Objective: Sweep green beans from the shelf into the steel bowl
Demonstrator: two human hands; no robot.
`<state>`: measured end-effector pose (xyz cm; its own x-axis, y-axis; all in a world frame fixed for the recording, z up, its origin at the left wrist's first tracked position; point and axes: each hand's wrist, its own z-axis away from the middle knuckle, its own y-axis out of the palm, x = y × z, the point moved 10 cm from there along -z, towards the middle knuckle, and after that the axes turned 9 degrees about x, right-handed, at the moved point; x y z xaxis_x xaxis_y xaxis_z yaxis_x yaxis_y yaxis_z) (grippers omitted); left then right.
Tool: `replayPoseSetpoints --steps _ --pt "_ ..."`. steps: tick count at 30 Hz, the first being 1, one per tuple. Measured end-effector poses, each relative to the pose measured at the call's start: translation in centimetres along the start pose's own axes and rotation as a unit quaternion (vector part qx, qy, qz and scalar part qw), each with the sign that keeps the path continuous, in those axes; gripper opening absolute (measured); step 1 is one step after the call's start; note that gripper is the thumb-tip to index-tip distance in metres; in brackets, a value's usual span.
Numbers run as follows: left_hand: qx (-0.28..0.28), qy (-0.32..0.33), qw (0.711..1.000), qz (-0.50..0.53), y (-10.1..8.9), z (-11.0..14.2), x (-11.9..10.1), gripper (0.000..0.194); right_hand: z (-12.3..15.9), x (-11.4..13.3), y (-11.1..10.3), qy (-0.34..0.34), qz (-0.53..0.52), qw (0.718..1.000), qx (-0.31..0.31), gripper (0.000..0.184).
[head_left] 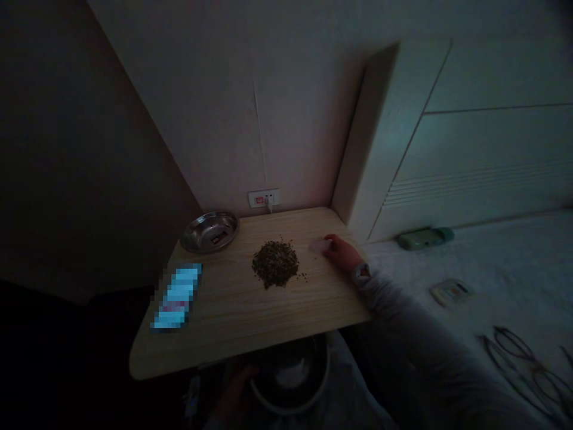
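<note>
- The right hand (342, 254) pinches a pale, translucent flat piece (319, 245) between thumb and fingers at its right end, seemingly to leave the other end free.
- That piece lies low over the right part of the wooden tabletop (233, 310), its long axis running roughly left to right, free end pointing left at the heap of small dark seeds or grains (275, 263).
- The heap sits near the middle, loosely round, with no clear direction; stray bits lie at its right side.
- The left hand (242, 379) is at the left rim of a deep round bowl (290, 382), probably to steady it; its fingers are too dim to tell.
- The bowl sits just below the table's near edge, mouth up, with no long axis.
- A shallow steel basin (210, 233) rests at the far left corner, apart from both hands.
</note>
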<state>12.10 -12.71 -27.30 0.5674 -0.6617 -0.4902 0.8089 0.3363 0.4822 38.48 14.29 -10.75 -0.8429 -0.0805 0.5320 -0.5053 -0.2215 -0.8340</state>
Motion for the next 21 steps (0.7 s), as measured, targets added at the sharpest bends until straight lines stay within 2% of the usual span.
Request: replayPoseSetpoints --steps 4,9,11,15,18,21 --pt "0.032 -0.002 0.999 -0.023 2.0 -0.3 0.1 0.008 1.5 0.3 0.8 -0.009 -0.005 1.000 0.009 0.040" --pt "0.043 0.020 0.999 -0.015 3.5 0.2 -0.3 0.019 3.2 0.8 1.3 -0.014 -0.018 1.000 0.010 0.039" --pt "0.034 0.030 0.999 -0.004 3.4 0.2 -0.2 0.018 3.9 1.1 1.4 -0.015 -0.022 1.000 0.013 0.038" --pt "0.024 0.004 1.000 0.009 2.9 0.1 0.8 0.016 4.9 1.8 2.0 -0.017 -0.031 0.999 0.024 0.038" --pt "0.037 0.020 0.999 0.016 3.2 0.3 0.3 0.017 5.4 2.2 2.4 -0.024 -0.035 0.999 0.027 0.038" --pt "0.040 0.009 0.999 0.020 3.8 0.6 0.2 0.018 5.7 2.5 2.7 -0.034 -0.029 0.998 0.032 0.040"
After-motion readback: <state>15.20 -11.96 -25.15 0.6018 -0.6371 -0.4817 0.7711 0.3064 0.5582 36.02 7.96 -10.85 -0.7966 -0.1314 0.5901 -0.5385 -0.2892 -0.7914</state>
